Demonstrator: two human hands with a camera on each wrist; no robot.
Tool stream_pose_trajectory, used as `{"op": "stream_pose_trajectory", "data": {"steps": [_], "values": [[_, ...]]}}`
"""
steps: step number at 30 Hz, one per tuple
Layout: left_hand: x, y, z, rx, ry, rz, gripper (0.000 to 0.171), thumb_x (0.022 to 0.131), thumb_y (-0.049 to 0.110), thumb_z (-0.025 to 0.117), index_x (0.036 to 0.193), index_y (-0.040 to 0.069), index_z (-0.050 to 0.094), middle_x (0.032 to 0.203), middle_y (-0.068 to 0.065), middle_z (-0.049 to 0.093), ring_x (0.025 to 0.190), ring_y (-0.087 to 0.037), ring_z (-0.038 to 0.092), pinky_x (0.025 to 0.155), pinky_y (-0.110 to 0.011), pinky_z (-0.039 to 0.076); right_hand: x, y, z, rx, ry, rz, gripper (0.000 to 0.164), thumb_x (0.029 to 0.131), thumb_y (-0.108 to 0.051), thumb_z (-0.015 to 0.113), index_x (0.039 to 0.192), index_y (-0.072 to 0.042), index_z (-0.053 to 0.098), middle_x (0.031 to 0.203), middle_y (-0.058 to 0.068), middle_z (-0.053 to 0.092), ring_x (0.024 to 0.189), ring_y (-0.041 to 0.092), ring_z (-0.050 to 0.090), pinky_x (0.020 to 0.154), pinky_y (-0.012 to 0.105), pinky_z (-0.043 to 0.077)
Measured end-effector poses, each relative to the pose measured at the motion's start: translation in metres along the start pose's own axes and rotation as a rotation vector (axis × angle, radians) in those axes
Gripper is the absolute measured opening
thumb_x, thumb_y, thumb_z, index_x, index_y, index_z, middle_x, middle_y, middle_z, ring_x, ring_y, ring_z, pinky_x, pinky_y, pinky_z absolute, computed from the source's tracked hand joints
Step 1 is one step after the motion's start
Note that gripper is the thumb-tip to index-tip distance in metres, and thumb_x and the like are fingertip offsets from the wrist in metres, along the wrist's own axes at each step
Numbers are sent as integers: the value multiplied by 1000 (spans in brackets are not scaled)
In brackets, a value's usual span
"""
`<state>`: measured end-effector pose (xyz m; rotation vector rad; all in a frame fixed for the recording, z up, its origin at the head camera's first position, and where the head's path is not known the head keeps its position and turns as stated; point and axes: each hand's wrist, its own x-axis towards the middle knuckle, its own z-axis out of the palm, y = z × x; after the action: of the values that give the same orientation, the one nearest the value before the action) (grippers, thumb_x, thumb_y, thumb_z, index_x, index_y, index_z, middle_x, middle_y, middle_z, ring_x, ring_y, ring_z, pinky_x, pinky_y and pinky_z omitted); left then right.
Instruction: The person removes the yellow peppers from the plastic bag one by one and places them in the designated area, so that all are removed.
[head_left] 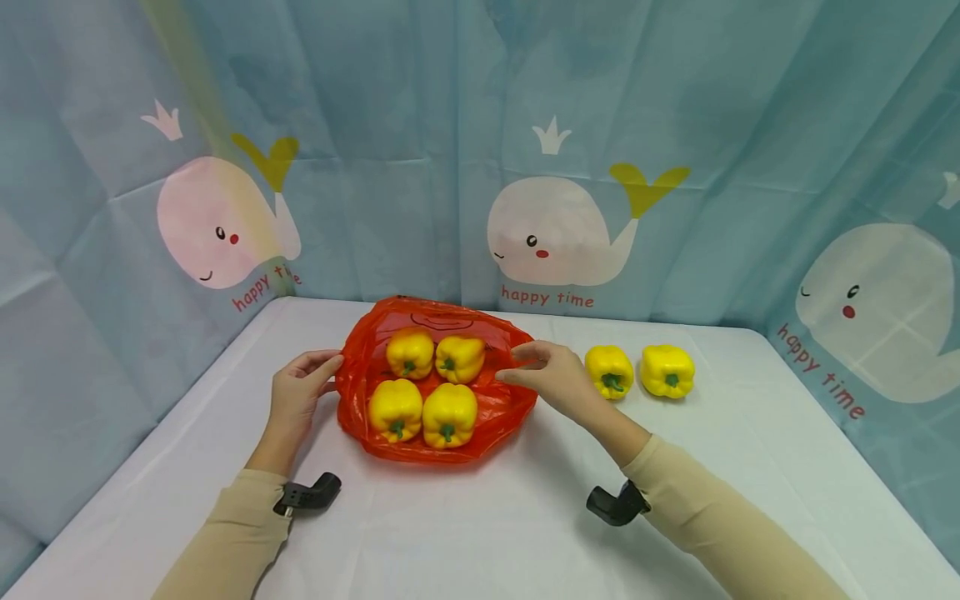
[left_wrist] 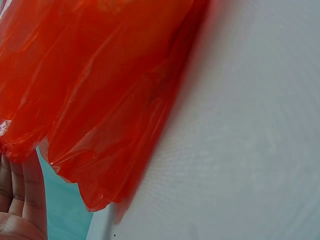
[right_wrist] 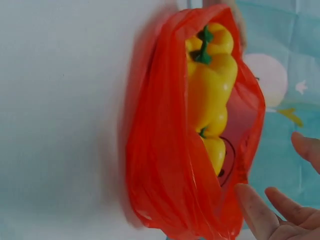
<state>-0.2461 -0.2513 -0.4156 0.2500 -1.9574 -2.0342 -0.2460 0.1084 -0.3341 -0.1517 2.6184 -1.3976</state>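
A thin red plastic bag (head_left: 498, 421) lies on the table with its mouth spread wide. Inside it sit two front yellow bell peppers (head_left: 395, 408) and two back ones (head_left: 460, 358), their green stems facing me. My left hand (head_left: 296, 396) pinches the bag's left rim; in the left wrist view its fingers (left_wrist: 31, 187) reach up against the red plastic, the thumb out of sight. At the right rim is my right hand (head_left: 558, 379), fingers apart and nothing between them. The right wrist view shows a fingertip (right_wrist: 245, 192) right by the bag's edge.
Two more yellow bell peppers, a nearer-to-the-bag one (head_left: 609, 371) and one further right (head_left: 667, 371), stand on the white table (head_left: 465, 533) beyond my right hand. A blue curtain (head_left: 420, 200) printed with whales hangs along the back and sides.
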Motion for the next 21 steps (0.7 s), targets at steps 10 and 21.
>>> {"op": "stream_pose_trajectory", "data": {"steps": [10,21], "values": [[2,-1,0,-7,-2,21,15,90,30,74,98,18,72,84,16,72,76,-2,68,69,-16,59,6,-4,18,-9,-47,4,51,81,-41,80,123,-16,67,124,4,68,115,23,59,94,39,57],[1,1,0,5,4,21,17,90,31,74,100,16,72,84,16,72,77,-3,67,69,-16,59,20,-9,38,-41,-153,32,63,80,-43,81,128,-7,63,124,8,67,99,19,65,89,34,58]]}}
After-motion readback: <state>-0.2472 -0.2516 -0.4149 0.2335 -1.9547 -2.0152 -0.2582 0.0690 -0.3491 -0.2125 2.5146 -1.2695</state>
